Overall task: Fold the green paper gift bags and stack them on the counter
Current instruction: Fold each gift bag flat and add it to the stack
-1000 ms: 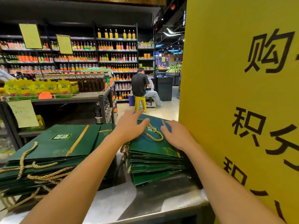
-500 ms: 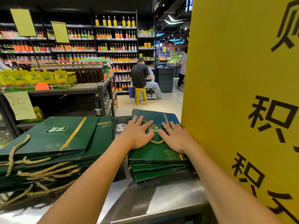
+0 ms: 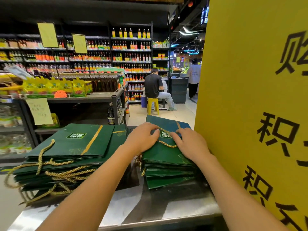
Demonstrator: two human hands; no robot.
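Observation:
A stack of folded green paper gift bags (image 3: 166, 165) lies on the steel counter (image 3: 166, 209) against the yellow sign. Both my hands rest on its top bag, by the white label and the gold cord handle (image 3: 167, 144). My left hand (image 3: 143, 138) has its fingers bent down at the cord; whether they pinch it is unclear. My right hand (image 3: 190, 145) lies flat on the bag, fingers pointing left. A second, wider pile of green bags (image 3: 71, 147) with loose gold cords sits to the left.
A tall yellow sign (image 3: 250, 105) with black characters stands close on the right. Beyond the counter are a shelf rack (image 3: 115, 100) of bottles and yellow pouches, a person seated on a yellow stool (image 3: 152, 105), and another person walking in the aisle.
My left fingers have gone from spread flat to bent at the cord. My right hand has shifted slightly on the top bag. The view has tilted a little.

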